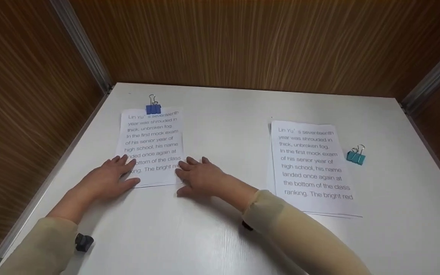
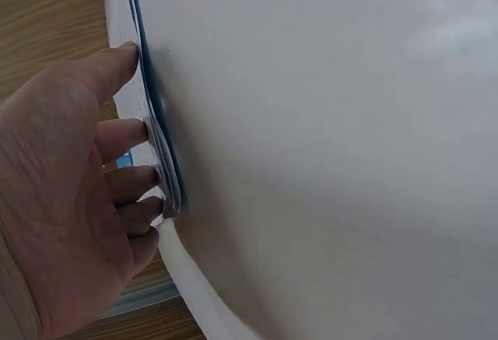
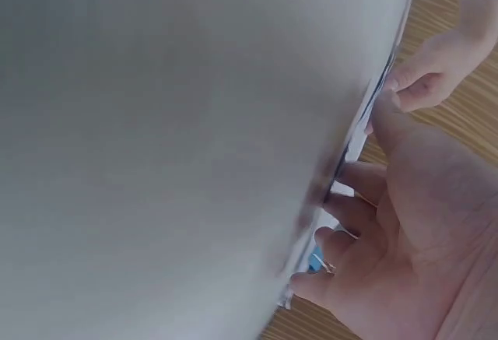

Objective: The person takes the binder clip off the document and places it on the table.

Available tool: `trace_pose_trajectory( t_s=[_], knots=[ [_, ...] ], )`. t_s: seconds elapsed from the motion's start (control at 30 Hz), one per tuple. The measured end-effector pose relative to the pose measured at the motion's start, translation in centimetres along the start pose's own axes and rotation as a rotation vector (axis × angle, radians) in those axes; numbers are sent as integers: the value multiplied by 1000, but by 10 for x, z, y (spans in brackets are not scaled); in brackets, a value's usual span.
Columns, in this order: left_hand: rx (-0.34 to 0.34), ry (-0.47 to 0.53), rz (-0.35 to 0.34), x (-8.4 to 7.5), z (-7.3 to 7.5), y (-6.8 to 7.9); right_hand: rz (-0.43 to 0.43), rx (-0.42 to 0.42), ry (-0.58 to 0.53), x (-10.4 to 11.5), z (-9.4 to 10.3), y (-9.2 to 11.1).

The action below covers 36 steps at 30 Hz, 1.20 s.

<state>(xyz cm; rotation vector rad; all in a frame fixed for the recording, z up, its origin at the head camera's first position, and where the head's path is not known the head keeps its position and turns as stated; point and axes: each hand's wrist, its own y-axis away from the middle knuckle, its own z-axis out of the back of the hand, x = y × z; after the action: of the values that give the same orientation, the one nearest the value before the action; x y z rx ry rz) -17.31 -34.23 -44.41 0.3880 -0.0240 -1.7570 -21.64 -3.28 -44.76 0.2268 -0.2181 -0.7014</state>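
A stack of printed paper sheets (image 1: pixel 152 139) lies at the left of the table, a blue binder clip (image 1: pixel 153 109) at its top edge with the wire handles pointing away from me. My left hand (image 1: pixel 107 178) rests at the lower left edge, fingertips over the print. At the lower right edge lies my right hand (image 1: pixel 204 177), its fingers extended onto the side of the sheets. In the left wrist view, several slightly separated layers of the stack show beside the left fingertips (image 2: pixel 148 177). Along the paper edge, the right fingertips (image 3: pixel 327 200) touch the sheets.
A second printed stack (image 1: pixel 309 164) lies to the right, its sheets slightly out of line. Beside it sits a teal binder clip (image 1: pixel 356 157) with its handles up. Wood-grain panels (image 1: pixel 243 46) enclose the white table (image 1: pixel 224 110) at the back and sides.
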Motion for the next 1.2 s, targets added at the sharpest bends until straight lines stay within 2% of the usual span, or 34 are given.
trace_pose_trajectory(
  t_s=[0.33, 0.77, 0.97, 1.2],
  knots=[
    [14, -22, -9, 8, 5, -2, -4, 0, -18, 4, 3, -7],
    [8, -118, -58, 8, 6, -6, 25, -28, -54, 1, 6, -1],
    [7, -126, -65, 10, 6, -5, 48, -28, -72, 0, 5, -2],
    [2, -149, -82, 11, 5, -9, 29, -30, -91, -1, 4, -2]
  ],
)
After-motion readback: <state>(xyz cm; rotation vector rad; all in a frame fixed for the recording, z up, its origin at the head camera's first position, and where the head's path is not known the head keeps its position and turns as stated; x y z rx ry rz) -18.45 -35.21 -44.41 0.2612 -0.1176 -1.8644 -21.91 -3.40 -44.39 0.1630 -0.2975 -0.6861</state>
